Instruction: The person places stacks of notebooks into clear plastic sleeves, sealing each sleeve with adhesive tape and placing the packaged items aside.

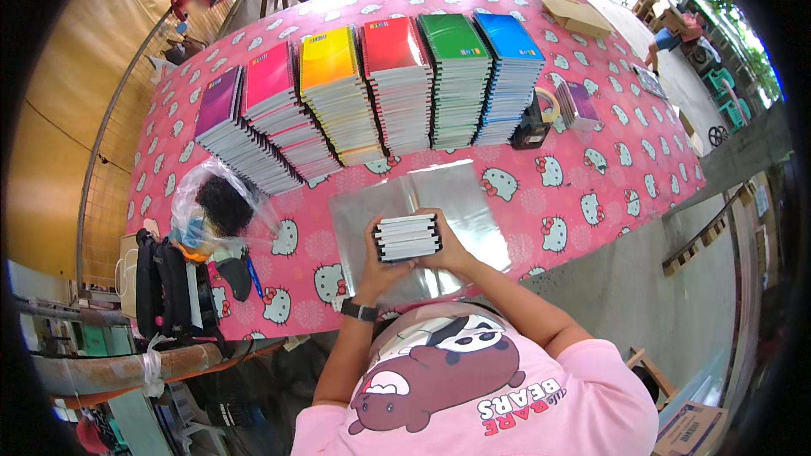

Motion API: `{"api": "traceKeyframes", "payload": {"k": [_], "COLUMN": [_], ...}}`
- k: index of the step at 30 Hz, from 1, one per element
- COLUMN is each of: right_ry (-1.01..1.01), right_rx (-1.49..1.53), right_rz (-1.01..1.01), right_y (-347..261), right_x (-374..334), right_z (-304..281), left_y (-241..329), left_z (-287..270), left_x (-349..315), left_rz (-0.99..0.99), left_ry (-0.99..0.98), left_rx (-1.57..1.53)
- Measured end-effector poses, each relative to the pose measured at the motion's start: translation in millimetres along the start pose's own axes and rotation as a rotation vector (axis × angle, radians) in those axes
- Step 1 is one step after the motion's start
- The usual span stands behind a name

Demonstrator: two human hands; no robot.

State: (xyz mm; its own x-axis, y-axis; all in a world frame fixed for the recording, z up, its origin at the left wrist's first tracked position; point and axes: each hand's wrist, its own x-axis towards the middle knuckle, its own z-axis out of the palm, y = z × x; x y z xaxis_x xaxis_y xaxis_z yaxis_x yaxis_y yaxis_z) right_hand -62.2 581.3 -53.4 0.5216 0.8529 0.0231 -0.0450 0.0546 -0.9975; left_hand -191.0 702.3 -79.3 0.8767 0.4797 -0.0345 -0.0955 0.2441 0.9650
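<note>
A small stack of spiral notebooks (407, 238) stands on edge between my hands, white page edges facing up and black coils at the sides. My left hand (377, 258) grips its left side, and my right hand (445, 247) closes round its right side. Beneath them a clear plastic sheet (473, 219) lies flat on the table. Beyond it rise tall notebook piles in a row: purple (221, 101), pink (270, 76), yellow (328, 57), red (392, 42), green (456, 37) and blue (509, 36).
A tape dispenser (532, 125) stands right of the blue pile, near a small notebook bundle (579, 105). At left lie a plastic bag with black stuff (224, 203), a blue pen (253, 277) and a black bag (160, 287). Cardboard (576, 14) rests at the far right.
</note>
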Motion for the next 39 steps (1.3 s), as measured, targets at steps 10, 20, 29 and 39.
{"api": "traceKeyframes", "payload": {"k": [10,20,29,39], "right_ry": [0.316,0.316,0.342,0.274], "right_rx": [-1.057,-1.297,-1.181,-1.485], "right_rz": [-0.168,-0.366,-0.451,-0.431], "right_y": [6,20,19,2], "right_x": [17,40,44,46], "right_z": [-106,-114,-110,-103], "left_y": [42,20,28,5], "left_z": [5,13,26,29], "left_x": [4,44,32,28], "left_rz": [-0.051,-0.373,-0.336,-0.015], "left_ry": [0.19,0.248,0.398,0.463], "left_rx": [-0.112,0.092,0.188,0.302]}}
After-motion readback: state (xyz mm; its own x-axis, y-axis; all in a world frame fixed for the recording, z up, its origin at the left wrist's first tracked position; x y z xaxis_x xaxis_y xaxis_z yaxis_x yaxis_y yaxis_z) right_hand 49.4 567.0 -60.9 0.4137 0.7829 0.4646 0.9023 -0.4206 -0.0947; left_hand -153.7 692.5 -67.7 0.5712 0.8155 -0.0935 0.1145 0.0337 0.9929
